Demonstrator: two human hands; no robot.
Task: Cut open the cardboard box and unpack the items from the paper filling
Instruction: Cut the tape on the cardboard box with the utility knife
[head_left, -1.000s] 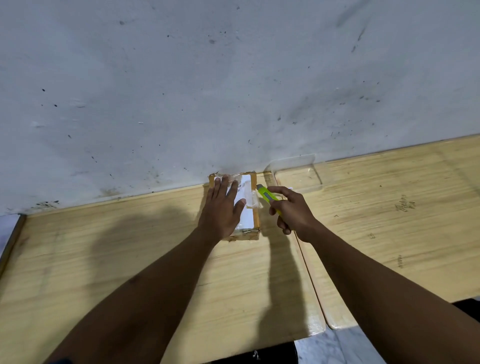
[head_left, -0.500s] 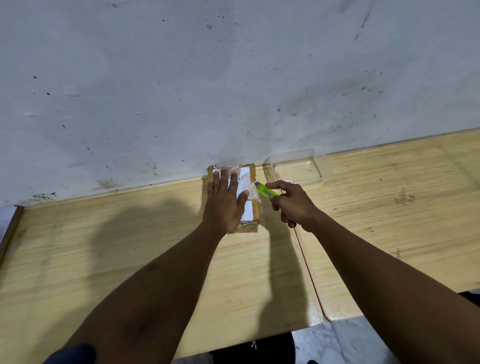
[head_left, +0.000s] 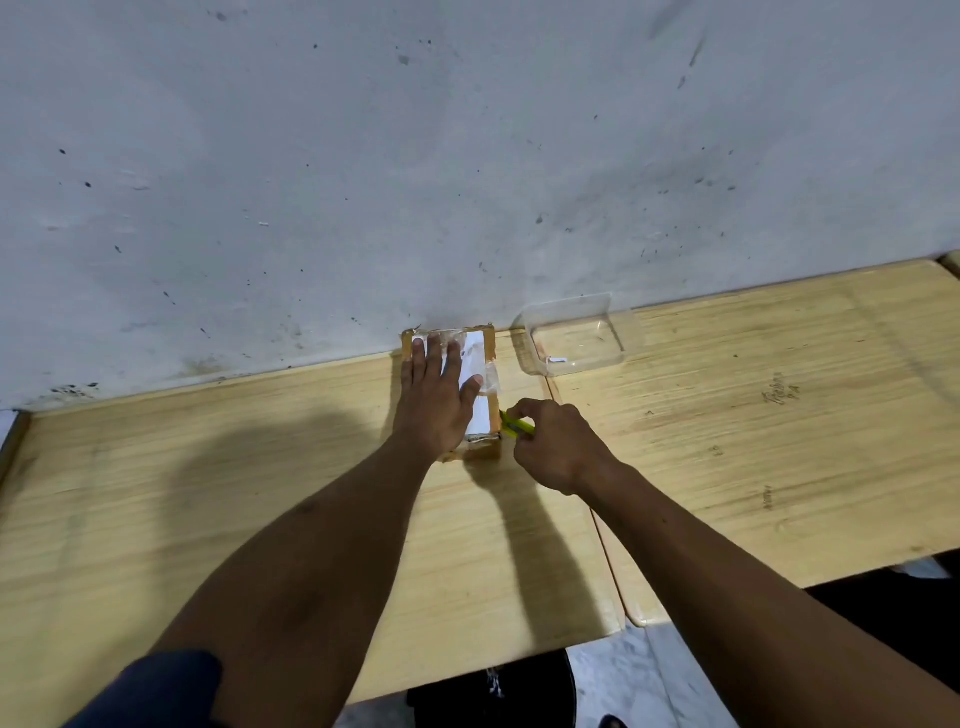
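A small brown cardboard box (head_left: 485, 451) with a white label and clear tape on top stands against the wall at the back of the wooden table. My left hand (head_left: 435, 402) lies flat on its top, fingers spread, pressing it down. My right hand (head_left: 558, 447) grips a yellow-green utility knife (head_left: 515, 423), whose tip touches the box's right side near the front corner. The blade itself is hidden. The box is closed, and nothing of its contents shows.
A clear plastic tray (head_left: 576, 335) sits by the wall just right of the box. Two wooden tables (head_left: 779, 441) meet at a seam beside my right hand. The grey stained wall (head_left: 467, 156) rises directly behind the box.
My right hand has drawn the knife along the box's right side from the far part toward me, to the near corner. The left hand stayed flat on the box.
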